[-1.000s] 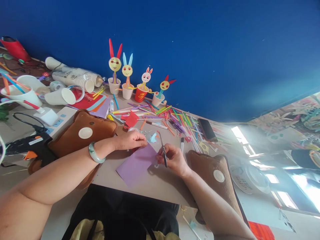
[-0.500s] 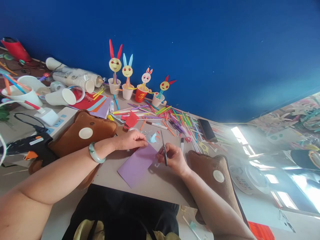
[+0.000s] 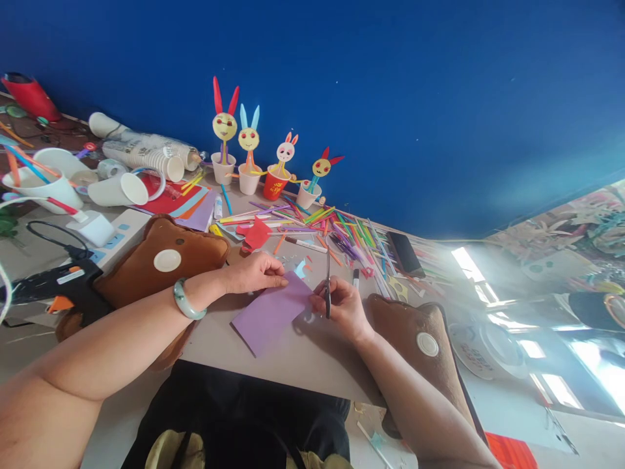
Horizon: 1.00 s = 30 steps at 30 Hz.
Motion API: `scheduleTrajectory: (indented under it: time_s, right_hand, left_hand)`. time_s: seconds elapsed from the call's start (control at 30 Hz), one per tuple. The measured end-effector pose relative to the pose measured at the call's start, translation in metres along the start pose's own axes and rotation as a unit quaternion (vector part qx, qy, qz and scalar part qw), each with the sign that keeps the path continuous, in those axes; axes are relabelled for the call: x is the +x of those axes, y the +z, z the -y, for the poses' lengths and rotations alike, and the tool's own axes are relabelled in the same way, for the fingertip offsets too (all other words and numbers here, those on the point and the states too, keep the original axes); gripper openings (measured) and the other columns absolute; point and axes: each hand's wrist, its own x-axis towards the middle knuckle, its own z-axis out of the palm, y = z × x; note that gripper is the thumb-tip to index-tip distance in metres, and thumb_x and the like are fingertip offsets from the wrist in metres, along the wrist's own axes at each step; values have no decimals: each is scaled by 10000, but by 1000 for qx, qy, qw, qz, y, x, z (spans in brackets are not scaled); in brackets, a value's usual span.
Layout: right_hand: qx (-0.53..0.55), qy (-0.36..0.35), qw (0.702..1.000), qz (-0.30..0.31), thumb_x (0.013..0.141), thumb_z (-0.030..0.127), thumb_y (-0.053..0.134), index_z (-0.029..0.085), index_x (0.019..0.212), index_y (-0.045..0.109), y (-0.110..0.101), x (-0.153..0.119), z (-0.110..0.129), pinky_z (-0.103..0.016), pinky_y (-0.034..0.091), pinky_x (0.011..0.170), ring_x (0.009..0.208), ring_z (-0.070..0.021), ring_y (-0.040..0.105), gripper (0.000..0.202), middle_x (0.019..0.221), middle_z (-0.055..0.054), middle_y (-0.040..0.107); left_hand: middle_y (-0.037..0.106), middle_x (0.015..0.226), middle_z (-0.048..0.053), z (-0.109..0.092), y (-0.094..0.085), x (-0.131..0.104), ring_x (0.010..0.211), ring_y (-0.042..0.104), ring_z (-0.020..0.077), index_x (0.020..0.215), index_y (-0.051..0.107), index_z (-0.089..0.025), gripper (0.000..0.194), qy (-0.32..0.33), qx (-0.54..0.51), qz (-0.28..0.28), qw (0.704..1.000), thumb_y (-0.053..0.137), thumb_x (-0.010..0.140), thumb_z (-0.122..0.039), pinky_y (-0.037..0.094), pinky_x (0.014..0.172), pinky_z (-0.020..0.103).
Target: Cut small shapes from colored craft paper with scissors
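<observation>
A sheet of purple paper hangs at a slant over the table's near part. My left hand pinches its upper left edge, a jade-coloured bangle on that wrist. In my right hand is a pair of scissors, blades pointing up and away from me, and its fingers also touch the paper's right corner. The blades stand beside the paper, not on it. Just beyond the paper lie light blue paper scraps and a red paper piece.
Several rabbit-faced cup figures line the blue wall. Coloured sticks and a phone lie before them. Brown cushions flank me, left and right. A glue gun and paper cups are at left.
The purple paper has risen and turned slightly. My right hand has tilted the scissors more upright and shifted them a little to the right. My left hand keeps its pinch.
</observation>
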Motion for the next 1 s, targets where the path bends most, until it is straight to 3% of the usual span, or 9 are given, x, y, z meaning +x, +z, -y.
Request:
scheduleTrajectory:
  time_s: [0.47, 0.83, 1.0]
  right_hand:
    - [10, -1, 999, -49, 592, 399, 910, 199, 618, 487, -1, 1, -2, -223, 445, 438, 472, -93, 549, 469, 627, 32, 599]
    - [23, -12, 998, -55, 595, 406, 910, 204, 632, 481, -3, 3, -6, -229, 445, 431, 463, -95, 541, 476, 645, 31, 597]
    - [8, -13, 998, -59, 602, 432, 900, 214, 647, 469, -3, 4, -7, -243, 446, 435, 467, -101, 527, 485, 653, 28, 599]
  left_hand:
    - [658, 721, 14, 0, 3, 1, 650, 551, 117, 776, 668, -138, 373, -29, -76, -53, 995, 713, 783, -508, 395, 569, 215]
    - [654, 728, 16, 2, 2, 1, 655, 586, 138, 815, 691, -136, 377, -20, -73, 32, 997, 681, 814, -513, 408, 557, 221]
    - [661, 723, 19, 0, -1, 0, 651, 597, 145, 828, 705, -130, 362, -44, -68, 32, 996, 691, 796, -490, 405, 539, 218]
